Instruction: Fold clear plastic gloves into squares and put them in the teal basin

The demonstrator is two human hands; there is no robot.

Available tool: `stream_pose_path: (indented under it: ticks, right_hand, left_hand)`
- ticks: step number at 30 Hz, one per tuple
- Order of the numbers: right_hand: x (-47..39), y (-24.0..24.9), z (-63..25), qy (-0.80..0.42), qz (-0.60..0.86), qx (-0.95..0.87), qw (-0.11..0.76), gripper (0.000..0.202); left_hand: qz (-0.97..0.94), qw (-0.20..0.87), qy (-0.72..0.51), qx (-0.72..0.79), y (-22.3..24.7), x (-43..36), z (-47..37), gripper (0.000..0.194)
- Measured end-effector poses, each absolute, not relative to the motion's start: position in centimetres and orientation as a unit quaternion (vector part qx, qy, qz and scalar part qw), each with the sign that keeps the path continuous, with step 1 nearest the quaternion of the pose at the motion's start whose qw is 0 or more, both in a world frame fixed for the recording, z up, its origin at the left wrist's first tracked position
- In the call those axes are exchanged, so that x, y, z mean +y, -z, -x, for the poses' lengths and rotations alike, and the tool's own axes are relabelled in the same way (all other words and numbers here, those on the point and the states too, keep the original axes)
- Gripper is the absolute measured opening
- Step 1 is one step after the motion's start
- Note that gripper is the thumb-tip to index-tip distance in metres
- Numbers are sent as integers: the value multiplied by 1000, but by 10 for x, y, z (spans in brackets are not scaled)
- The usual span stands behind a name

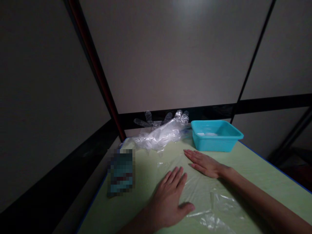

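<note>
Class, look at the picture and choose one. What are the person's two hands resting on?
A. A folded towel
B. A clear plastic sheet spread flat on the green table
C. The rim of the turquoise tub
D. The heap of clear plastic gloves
B: the left hand and the right hand lie flat, palms down, on the clear plastic sheet, apart from the turquoise tub and the plastic gloves.

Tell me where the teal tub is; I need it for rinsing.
The teal tub sits at the table's far right, beyond the right hand, beside the plastic gloves.
</note>
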State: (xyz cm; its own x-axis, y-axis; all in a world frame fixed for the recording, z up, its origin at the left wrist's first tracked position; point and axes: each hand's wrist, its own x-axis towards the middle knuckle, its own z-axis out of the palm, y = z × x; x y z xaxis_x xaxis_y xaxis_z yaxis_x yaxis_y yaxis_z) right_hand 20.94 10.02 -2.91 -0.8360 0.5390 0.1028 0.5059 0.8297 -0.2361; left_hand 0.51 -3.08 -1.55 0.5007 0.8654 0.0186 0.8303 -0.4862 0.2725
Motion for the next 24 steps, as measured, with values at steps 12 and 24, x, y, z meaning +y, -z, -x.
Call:
stream_pose_path:
  ticks: [12,24]
  right_hand:
    - [101,31,-209,-91,276,-953,83,53]
    - [103,35,-210,-80,272,-956,81,53]
  left_hand:
    - [-785,194,-86,582,4,-23,-1,65]
    - [-817,42,-85,569,31,19,-40,65]
